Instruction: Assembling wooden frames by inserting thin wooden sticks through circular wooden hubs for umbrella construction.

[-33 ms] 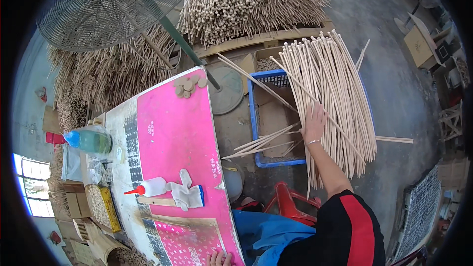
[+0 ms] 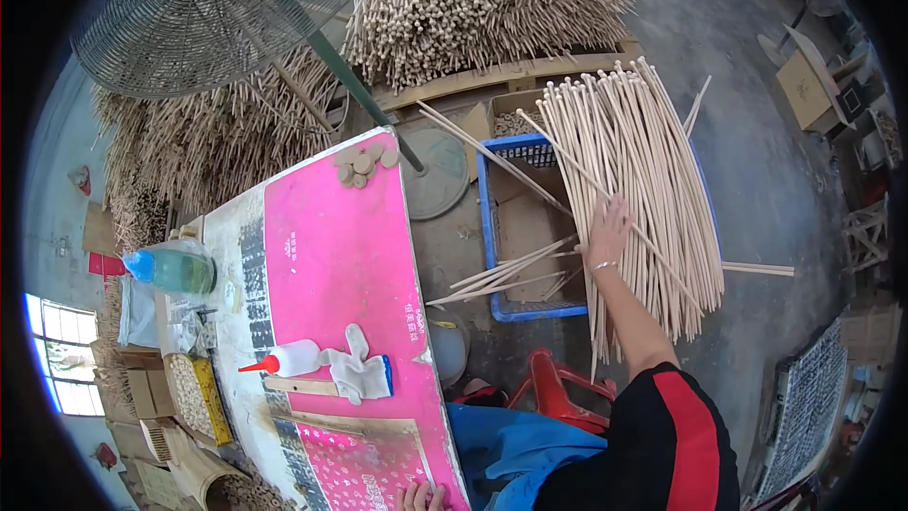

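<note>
My right hand (image 2: pixel 606 235) rests flat, fingers apart, on a thick layer of thin wooden sticks (image 2: pixel 653 189) with small round knobs at their far ends. The sticks lie across a blue plastic crate (image 2: pixel 488 227). One stick slants over the others beside my fingers. My left hand (image 2: pixel 421 497) shows only its fingers, stretched out on the near edge of the pink-covered table (image 2: pixel 340 218). On that table are a white squeeze bottle with a red tip (image 2: pixel 295 358), a white work glove (image 2: pixel 361 376) and several round wooden discs (image 2: pixel 357 168).
A large fan (image 2: pixel 208 19) stands at the far left, on a round base (image 2: pixel 437 173). Big stacks of sticks (image 2: pixel 482 14) fill the back. A red plastic stool (image 2: pixel 558 393) sits below the crate. Loose sticks (image 2: pixel 497 274) jut from the crate's left side.
My right hand has slid slightly to the right over the sticks. The left hand and the other things look the same.
</note>
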Demonstrator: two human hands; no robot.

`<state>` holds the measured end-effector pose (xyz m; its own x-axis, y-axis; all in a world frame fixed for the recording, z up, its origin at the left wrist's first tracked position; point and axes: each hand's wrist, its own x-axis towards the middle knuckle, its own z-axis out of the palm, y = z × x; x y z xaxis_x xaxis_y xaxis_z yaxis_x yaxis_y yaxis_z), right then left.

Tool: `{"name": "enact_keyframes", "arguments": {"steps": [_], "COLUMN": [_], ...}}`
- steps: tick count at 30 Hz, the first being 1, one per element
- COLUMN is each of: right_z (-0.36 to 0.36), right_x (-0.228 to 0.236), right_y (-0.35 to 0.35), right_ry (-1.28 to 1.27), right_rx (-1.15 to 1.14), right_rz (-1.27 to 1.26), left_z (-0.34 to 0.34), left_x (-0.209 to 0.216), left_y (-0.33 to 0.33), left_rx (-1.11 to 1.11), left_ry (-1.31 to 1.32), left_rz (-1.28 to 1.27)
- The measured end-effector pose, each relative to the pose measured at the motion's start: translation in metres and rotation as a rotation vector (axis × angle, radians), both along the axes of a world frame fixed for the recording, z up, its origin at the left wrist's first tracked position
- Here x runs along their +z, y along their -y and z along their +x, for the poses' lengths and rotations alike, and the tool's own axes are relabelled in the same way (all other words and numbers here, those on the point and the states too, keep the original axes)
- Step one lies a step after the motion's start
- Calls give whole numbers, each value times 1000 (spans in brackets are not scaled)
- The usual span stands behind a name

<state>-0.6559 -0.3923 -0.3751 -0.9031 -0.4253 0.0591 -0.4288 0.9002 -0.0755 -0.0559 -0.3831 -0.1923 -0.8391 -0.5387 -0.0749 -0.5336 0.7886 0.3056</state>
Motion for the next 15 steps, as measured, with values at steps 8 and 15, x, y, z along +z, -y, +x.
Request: {"name": "enact_keyframes", "arguments": {"steps": [8, 15], "right_z": [-16, -50], "right_x": [-29, -20], "right_y": [30, 34], "right_ry": [122, 328], "right_rx": [-288, -385], "right_rz": [-34, 135], "left_z": [1, 3], "left_x": [1, -1], "left_y": [1, 2], "left_rx": [-11, -14], "left_ry": [12, 12], "left_rz": [-65, -64]}}
